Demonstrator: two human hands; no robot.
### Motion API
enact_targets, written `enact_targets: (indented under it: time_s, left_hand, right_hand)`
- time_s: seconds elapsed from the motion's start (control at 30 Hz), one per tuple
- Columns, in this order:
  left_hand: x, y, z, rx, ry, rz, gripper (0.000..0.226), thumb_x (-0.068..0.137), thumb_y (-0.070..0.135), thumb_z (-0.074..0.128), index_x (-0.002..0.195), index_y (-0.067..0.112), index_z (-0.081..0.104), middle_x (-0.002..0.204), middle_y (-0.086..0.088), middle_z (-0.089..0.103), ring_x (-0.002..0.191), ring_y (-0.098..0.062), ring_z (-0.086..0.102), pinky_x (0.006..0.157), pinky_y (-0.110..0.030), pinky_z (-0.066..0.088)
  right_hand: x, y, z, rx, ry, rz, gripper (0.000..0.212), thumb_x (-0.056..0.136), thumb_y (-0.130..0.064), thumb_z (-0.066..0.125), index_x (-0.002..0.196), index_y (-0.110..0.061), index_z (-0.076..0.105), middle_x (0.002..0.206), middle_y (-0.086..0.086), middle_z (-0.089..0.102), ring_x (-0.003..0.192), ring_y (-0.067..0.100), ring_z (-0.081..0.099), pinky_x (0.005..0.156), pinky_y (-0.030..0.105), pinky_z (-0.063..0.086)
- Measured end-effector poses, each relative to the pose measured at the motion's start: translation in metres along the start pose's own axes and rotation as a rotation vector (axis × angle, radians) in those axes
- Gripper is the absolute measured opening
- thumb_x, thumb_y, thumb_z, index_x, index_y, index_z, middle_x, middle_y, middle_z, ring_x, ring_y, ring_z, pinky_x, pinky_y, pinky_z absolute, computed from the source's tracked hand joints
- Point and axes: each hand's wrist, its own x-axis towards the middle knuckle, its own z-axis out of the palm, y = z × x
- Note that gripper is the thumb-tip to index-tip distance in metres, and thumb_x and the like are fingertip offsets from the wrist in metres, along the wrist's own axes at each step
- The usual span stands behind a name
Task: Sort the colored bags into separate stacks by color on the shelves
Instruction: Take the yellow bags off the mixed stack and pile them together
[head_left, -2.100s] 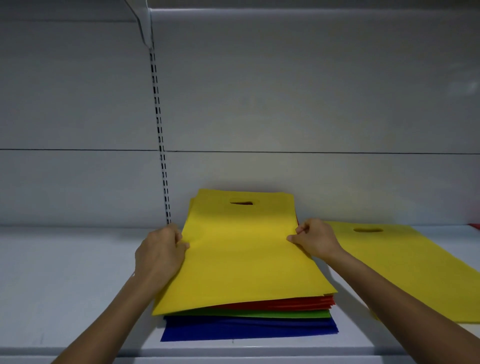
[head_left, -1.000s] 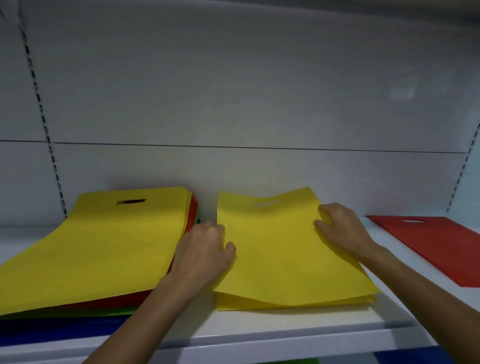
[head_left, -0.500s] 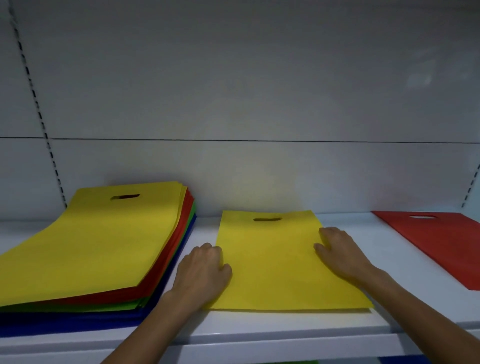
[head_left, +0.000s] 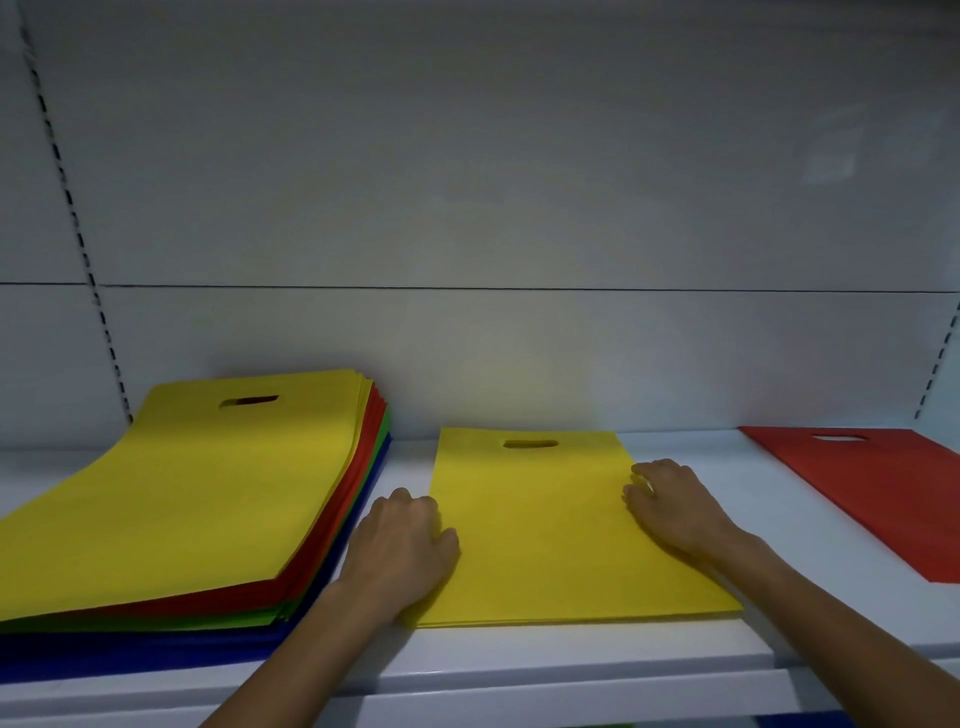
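Note:
A flat yellow bag (head_left: 545, 530) with a handle cut-out lies on the white shelf (head_left: 519, 670) in the middle, on top of at least one more yellow bag. My left hand (head_left: 400, 551) holds its left edge, thumb on top and fingers curled. My right hand (head_left: 675, 509) holds its right edge with curled fingers. To the left is the mixed stack (head_left: 182, 493), with yellow on top and red, green and blue layers below. A red bag (head_left: 883, 483) lies flat at the far right.
The white back wall of the shelving stands right behind the bags, with slotted uprights at the left (head_left: 83, 249) and right (head_left: 940, 353). Bare shelf shows between the yellow and red bags. More coloured bags peek out on the shelf below.
The yellow bag went from the mixed stack to the middle pile and now lies flat. Since half a second ago both hands have stayed at its edges, almost still.

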Motion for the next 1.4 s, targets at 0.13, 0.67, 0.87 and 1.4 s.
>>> enact_targets:
  time_s: [0.13, 0.67, 0.87, 1.4]
  left_hand:
    - [0.001, -0.005, -0.025, -0.059, 0.052, 0.036, 0.044, 0.091, 0.041, 0.046, 0.131, 0.022, 0.048, 0.129, -0.002, 0.049, 0.117, -0.017, 0.046, 0.09, -0.028, 0.041]
    - [-0.012, -0.196, -0.119, -0.069, 0.209, -0.125, 0.036, 0.089, 0.033, 0.054, 0.124, 0.024, 0.055, 0.122, 0.002, 0.057, 0.105, -0.014, 0.055, 0.085, -0.031, 0.047]
    - [-0.029, -0.275, -0.123, -0.189, 0.274, -0.25, 0.027, 0.085, 0.028, 0.061, 0.11, 0.019, 0.065, 0.099, 0.002, 0.064, 0.087, -0.014, 0.056, 0.08, -0.033, 0.048]
    - [-0.011, -0.313, -0.111, -0.274, 0.197, -0.301, 0.038, 0.081, 0.03, 0.069, 0.111, 0.008, 0.063, 0.098, -0.008, 0.065, 0.084, -0.015, 0.052, 0.074, -0.023, 0.039]
  right_hand:
    - [0.006, -0.016, -0.021, 0.03, 0.079, -0.038, 0.044, 0.095, -0.028, 0.048, 0.134, -0.009, 0.046, 0.138, 0.012, 0.046, 0.128, 0.028, 0.04, 0.104, 0.039, 0.036]
    - [0.023, -0.215, -0.01, 0.165, 0.123, -0.239, 0.042, 0.087, -0.021, 0.055, 0.127, -0.009, 0.052, 0.124, 0.012, 0.058, 0.113, 0.027, 0.054, 0.094, 0.035, 0.044]
    - [0.02, -0.281, 0.022, 0.138, 0.065, -0.274, 0.021, 0.09, -0.017, 0.054, 0.104, -0.005, 0.064, 0.107, 0.015, 0.066, 0.102, 0.031, 0.058, 0.083, 0.035, 0.047]
    - [0.008, -0.31, 0.063, 0.258, 0.219, -0.145, 0.036, 0.079, -0.019, 0.072, 0.108, -0.004, 0.057, 0.078, 0.003, 0.057, 0.085, 0.025, 0.058, 0.066, 0.027, 0.036]
